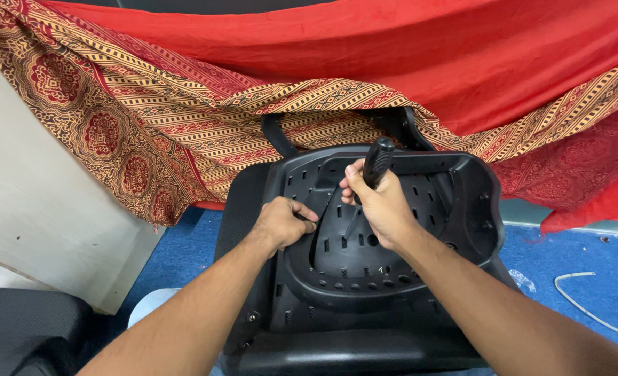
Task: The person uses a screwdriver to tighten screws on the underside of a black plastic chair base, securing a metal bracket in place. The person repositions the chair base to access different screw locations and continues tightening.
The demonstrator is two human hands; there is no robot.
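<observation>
— Why is the chair seat upside down like that?

— So its black plastic underside (365, 278) faces me; it lies across my lap, over the blue floor (573, 257), and the slots and screw holes are all within reach. My right hand (385, 209) is wrapped tight around the black handle of a screwdriver (377, 161), held upright so the shaft points down into the shell.

— And the other hand?

— My left hand (280, 223) sits on the raised inner rim, fingers curled over the edge, pinning the seat so it doesn't rock (nothing is held in it, just pressed plastic).

— Can you see the tip?

— No. My fist covers most of the shaft, and where it meets the plastic is too dark to make out. The far edge of the seat slips under the red and patterned cloth (184, 118), so the black bracket (275, 136) poking up there is only partly shown.
</observation>
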